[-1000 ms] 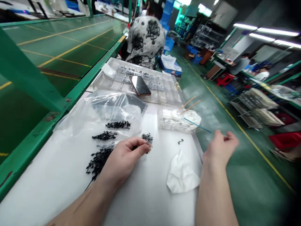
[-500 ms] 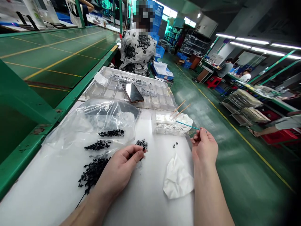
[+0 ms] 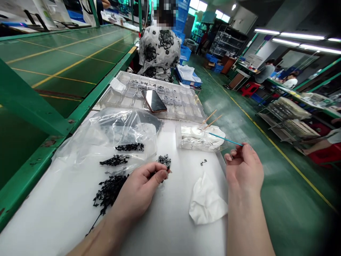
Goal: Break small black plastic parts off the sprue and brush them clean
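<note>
The left hand pinched a bunch in its grip, the right hand a stick reaching the box; three other bunches lay unheld at left.

The left hand and the right hand are bare, from the fingertips at each grip back past the wrist. Behind the grip, each narrows at the wrist, then widens into the uncovered left forearm and right forearm.

White tube lights upper right, glare on plastic bag
</note>
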`<state>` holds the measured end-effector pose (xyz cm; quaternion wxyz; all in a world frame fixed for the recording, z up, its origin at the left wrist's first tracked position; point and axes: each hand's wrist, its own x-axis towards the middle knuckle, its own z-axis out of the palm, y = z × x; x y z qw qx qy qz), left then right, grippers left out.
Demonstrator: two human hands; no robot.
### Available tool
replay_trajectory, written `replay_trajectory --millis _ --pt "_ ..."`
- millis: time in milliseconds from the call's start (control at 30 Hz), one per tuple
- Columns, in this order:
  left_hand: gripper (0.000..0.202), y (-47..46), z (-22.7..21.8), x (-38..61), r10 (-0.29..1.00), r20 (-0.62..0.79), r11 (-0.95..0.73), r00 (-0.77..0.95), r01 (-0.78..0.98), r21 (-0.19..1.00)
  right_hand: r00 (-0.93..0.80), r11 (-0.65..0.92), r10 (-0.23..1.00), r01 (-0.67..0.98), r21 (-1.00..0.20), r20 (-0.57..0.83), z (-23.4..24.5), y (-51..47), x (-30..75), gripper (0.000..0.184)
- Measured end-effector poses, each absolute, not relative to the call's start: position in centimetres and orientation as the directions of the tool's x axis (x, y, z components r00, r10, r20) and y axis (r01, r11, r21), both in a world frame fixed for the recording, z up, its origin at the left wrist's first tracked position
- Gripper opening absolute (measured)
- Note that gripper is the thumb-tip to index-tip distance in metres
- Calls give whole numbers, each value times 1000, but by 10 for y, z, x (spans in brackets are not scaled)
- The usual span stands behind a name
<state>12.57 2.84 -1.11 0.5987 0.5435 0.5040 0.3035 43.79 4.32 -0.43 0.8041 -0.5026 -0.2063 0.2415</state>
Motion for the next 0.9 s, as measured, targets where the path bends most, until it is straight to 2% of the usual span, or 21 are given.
replay_trajectory --millis 133,400,900 --pt "30 26 -8 124 916 -278 232 288 185 955 703 390 707 -303 -869 73 4 38 418 25" --pt "17 22 -4 124 931 -210 186 300 109 977 570 352 808 -260 -899 151 4 28 379 7" --pt "17 23 -3 125 935 -184 169 304 77 983 535 336 827 -229 -913 170 2 26 374 4"
